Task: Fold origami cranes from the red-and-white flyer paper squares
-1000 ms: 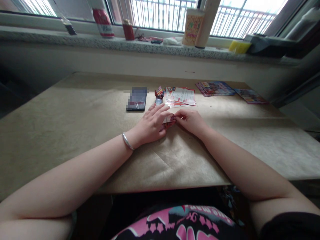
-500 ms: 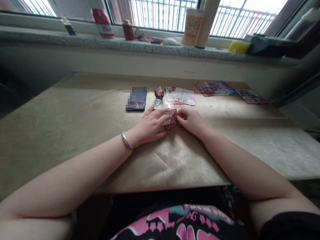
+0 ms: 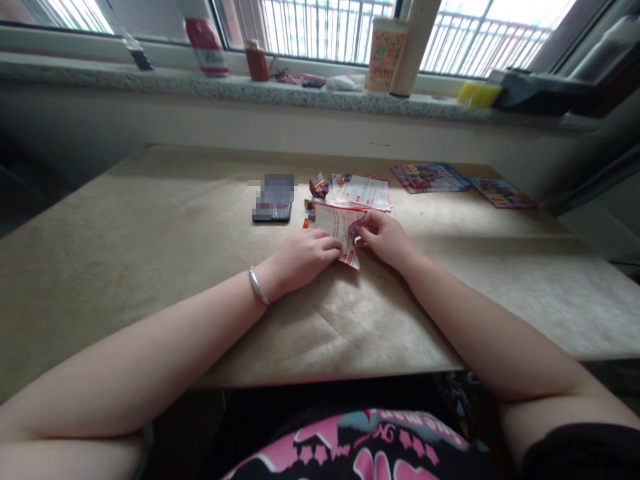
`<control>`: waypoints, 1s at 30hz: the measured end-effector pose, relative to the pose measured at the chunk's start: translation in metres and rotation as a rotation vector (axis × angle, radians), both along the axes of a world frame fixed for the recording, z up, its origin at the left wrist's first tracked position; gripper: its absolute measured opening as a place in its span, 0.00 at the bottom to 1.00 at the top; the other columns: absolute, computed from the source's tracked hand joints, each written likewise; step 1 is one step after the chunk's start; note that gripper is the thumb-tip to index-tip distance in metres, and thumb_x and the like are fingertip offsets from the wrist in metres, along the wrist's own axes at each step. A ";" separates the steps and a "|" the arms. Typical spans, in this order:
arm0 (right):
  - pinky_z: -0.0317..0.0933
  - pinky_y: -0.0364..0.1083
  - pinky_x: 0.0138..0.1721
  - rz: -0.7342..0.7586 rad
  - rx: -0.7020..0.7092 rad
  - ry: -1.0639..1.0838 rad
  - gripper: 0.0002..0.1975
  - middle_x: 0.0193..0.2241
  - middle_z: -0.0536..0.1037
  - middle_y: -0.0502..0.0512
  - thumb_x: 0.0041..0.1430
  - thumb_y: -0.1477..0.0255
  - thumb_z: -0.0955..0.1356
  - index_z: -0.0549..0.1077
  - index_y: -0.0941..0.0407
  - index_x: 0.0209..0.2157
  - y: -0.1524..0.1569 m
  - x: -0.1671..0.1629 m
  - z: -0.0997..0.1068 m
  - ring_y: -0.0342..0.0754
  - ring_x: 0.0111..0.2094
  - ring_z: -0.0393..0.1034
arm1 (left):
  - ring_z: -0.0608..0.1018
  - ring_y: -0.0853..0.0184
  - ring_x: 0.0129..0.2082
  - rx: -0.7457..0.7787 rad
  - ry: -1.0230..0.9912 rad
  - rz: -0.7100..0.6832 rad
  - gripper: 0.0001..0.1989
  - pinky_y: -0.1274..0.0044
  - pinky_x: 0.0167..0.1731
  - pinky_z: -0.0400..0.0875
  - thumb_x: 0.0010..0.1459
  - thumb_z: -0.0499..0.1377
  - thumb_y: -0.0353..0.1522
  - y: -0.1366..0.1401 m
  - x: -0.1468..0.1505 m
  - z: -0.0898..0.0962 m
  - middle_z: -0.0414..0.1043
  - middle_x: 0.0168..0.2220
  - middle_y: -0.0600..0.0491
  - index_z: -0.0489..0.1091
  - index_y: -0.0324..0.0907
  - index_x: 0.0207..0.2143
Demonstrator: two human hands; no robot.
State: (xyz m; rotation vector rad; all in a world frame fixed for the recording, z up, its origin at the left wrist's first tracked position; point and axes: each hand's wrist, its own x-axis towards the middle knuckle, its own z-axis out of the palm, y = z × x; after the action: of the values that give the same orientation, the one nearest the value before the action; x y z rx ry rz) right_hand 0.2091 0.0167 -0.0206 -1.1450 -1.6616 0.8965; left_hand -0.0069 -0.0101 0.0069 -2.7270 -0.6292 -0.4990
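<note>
A printed paper sheet, white with red edges and a coloured picture at its left end, lies partly unfolded on the table and creased. My left hand, with a silver bangle on its wrist, curls its fingers over the sheet's lower part. At the sheet's right edge, the thumb and fingers of my right hand pinch the paper beside a purple patch. Just behind stands a small folded paper piece in dark, multicoloured print. Similar printed sheets are stacked behind the sheet in my hands.
A dark phone lies left of the papers. Colourful leaflets and a smaller pile of leaflets lie at the back right. On the windowsill stand a red can, a patterned cup and a yellow object.
The folded paper has opened out into a wider sheet showing its white printed side. My left hand's fingers have drawn in and curled. My right hand stays at the right edge.
</note>
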 end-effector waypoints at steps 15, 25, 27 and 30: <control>0.65 0.43 0.32 0.032 0.177 -0.348 0.06 0.32 0.80 0.52 0.55 0.75 0.68 0.76 0.56 0.35 -0.014 -0.004 0.014 0.43 0.30 0.73 | 0.76 0.63 0.37 -0.101 0.023 0.082 0.10 0.72 0.40 0.72 0.65 0.51 0.30 0.002 0.002 -0.003 0.73 0.37 0.46 0.70 0.37 0.34; 0.59 0.42 0.28 -0.083 0.149 -0.363 0.05 0.22 0.75 0.48 0.53 0.71 0.69 0.71 0.56 0.26 -0.012 -0.004 0.014 0.42 0.23 0.65 | 0.65 0.52 0.60 -0.107 -0.293 0.112 0.24 0.60 0.58 0.65 0.53 0.59 0.28 0.001 0.000 -0.010 0.62 0.57 0.39 0.61 0.39 0.53; 0.58 0.42 0.28 -0.070 0.176 -0.353 0.05 0.22 0.75 0.48 0.54 0.70 0.68 0.71 0.56 0.26 -0.014 -0.004 0.015 0.42 0.23 0.64 | 0.60 0.51 0.65 -0.087 -0.310 0.083 0.32 0.57 0.63 0.59 0.51 0.59 0.26 0.001 -0.001 -0.011 0.57 0.63 0.39 0.54 0.39 0.59; 0.59 0.42 0.28 -0.019 0.219 -0.347 0.03 0.23 0.75 0.48 0.53 0.72 0.67 0.73 0.56 0.28 -0.016 -0.005 0.016 0.42 0.24 0.65 | 0.58 0.52 0.67 -0.088 -0.321 0.065 0.37 0.56 0.66 0.53 0.53 0.59 0.27 0.003 -0.001 -0.014 0.58 0.63 0.39 0.49 0.39 0.63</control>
State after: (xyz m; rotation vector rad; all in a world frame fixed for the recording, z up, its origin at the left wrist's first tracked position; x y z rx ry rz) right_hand 0.2042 0.0005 -0.0044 -1.2093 -1.9688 0.5052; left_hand -0.0080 -0.0072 -0.0070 -2.7183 -0.8332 -0.9240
